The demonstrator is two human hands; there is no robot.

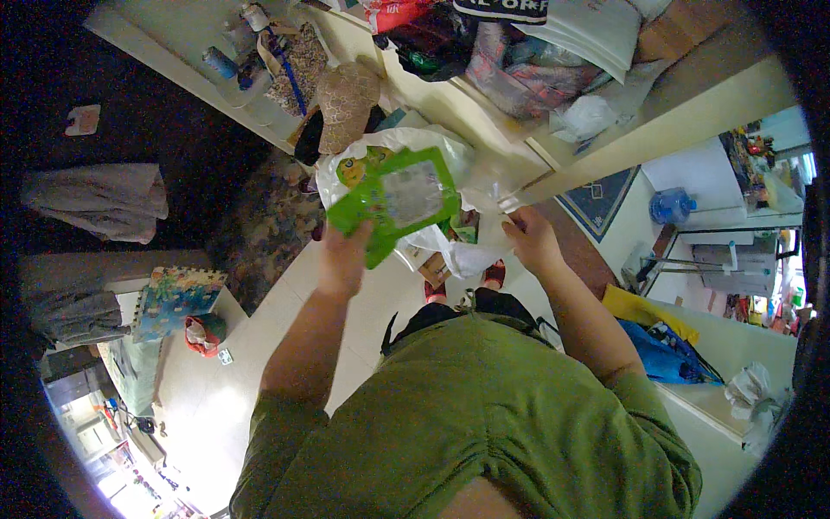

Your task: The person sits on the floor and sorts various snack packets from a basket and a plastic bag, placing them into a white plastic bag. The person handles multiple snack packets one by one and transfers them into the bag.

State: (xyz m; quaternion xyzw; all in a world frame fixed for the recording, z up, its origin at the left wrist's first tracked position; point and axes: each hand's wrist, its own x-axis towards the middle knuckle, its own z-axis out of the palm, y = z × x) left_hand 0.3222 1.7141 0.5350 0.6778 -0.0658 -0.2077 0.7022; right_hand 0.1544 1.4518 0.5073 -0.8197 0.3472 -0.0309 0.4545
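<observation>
My left hand (347,259) grips a bright green package (447,168) with a clear window, tilted in front of me and partly blurred. Clear plastic, perhaps a bag's edge, is pinched in the closed fingers of my right hand (532,237). Between and beyond both hands lies a white plastic bag (415,137), its mouth spread, with a yellow-and-green printed item (353,170) at its left part. The green package covers much of the bag. Below it, a brown cardboard piece (434,269) shows near my feet.
A patterned cap (348,104) rests beyond the bag, beside a shelf with jars. Plastic bags (583,117) and clothing lie on the upper ledge. At right are a dark floor mat (600,201), a blue water bottle (671,206) and a blue bag (668,357). A red-rimmed bin (204,334) stands at left.
</observation>
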